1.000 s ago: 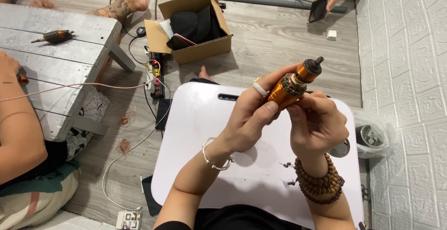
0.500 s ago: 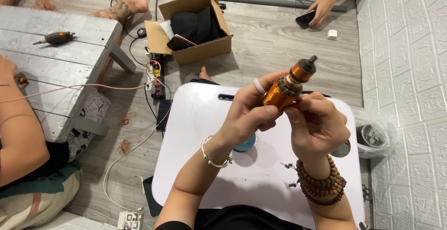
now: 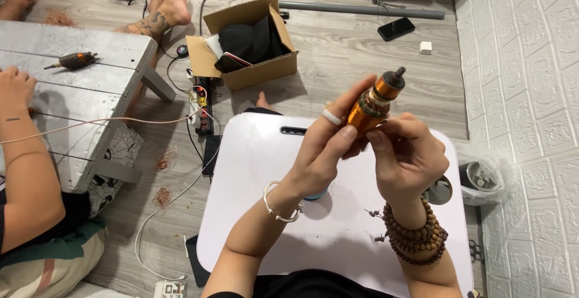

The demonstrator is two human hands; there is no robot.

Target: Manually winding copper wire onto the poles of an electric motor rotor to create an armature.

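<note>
Head view: orange cylindrical metal rotary tool with dark tip is held clamped between left hand and right hand, above far edge of white lap table. Firm, steady support near the collar is judged advisable.

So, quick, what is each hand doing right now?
Left hand: closed around the orange rotary tool.
Right hand: closed on the same tool's lower end.

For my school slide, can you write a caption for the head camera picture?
Both hands, left hand and right hand, hold an orange rotary tool above a white lap table.
</note>
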